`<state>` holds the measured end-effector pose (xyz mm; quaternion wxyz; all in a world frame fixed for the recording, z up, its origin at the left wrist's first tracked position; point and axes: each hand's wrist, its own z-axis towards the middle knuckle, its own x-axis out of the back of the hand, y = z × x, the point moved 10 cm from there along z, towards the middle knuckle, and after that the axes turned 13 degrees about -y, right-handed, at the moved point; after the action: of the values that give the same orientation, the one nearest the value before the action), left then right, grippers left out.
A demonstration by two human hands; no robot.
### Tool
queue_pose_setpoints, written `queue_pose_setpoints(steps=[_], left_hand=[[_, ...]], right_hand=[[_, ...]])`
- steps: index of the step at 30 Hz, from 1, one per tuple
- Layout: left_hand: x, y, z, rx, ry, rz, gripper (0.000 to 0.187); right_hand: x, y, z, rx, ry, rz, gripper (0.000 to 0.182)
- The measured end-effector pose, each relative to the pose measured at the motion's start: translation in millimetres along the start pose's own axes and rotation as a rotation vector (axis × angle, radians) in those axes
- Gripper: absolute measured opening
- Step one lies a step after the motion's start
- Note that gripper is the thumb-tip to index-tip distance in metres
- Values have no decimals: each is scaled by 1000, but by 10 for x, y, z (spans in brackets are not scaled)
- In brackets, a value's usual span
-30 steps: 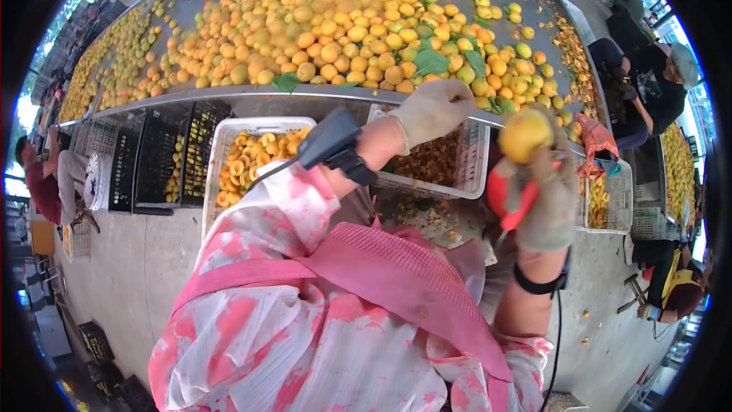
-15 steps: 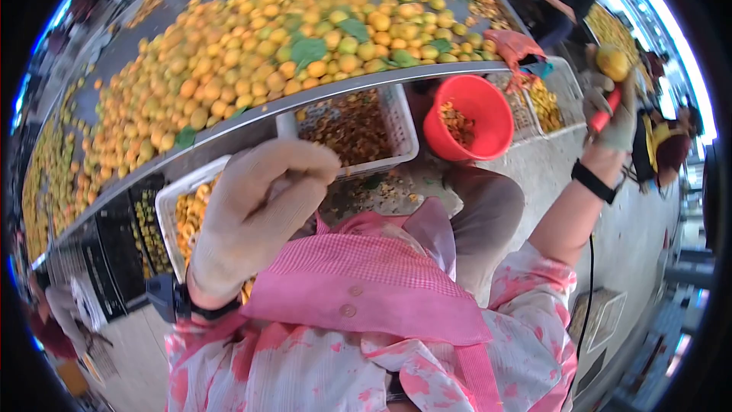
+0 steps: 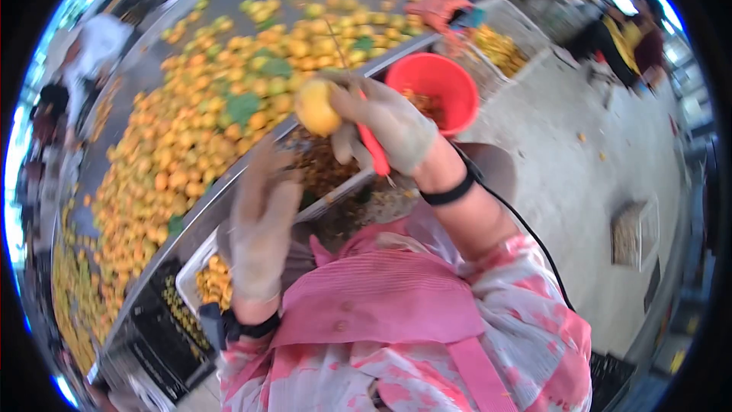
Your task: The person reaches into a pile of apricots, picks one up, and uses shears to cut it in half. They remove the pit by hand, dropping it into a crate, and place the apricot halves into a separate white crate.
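My right hand (image 3: 393, 126), in a pale glove, is closed around a red-handled knife (image 3: 372, 143) and a round yellow fruit (image 3: 316, 107). A thin blurred line, perhaps the blade, rises above the fingers. The fruit sits at the fingertips, in front of the fruit pile. My left hand (image 3: 263, 221), also gloved, is raised below and to the left of the fruit. Its fingers are apart and smeared by motion, and I see nothing in them. Beyond both hands, a heap of yellow-orange fruit (image 3: 206, 118) with some green leaves lies on a metal table.
A red bucket (image 3: 467, 95) holding pieces stands by the table's edge. Crates of dark scraps (image 3: 320, 164) and of orange pieces (image 3: 213, 282) sit below it. A black cable (image 3: 526, 225) runs past my right forearm. People sit to the right and far left.
My right hand has swung in from the far right to the middle, carrying the fruit and knife. The left hand's curled fingers have straightened apart. My view has turned.
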<state>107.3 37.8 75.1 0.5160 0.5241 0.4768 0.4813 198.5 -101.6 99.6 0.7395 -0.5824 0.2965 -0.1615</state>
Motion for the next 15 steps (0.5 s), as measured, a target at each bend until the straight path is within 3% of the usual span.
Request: queue_pose_setpoints(steps=[4, 8, 12, 15], left_hand=[[-210, -153, 56, -103, -264, -440, 79], [-166, -420, 36, -22, -243, -426, 77], [-174, -567, 12, 22, -250, -441, 66], [-194, -497, 6, -87, -208, -479, 68]], right_hand=[[-269, 603, -41, -187, -57, 51, 66], [-316, 814, -159, -156, 21, 5, 61], [-386, 741, -246, -64, 6, 16, 70], [-317, 756, -309, -22, 96, 104, 71]])
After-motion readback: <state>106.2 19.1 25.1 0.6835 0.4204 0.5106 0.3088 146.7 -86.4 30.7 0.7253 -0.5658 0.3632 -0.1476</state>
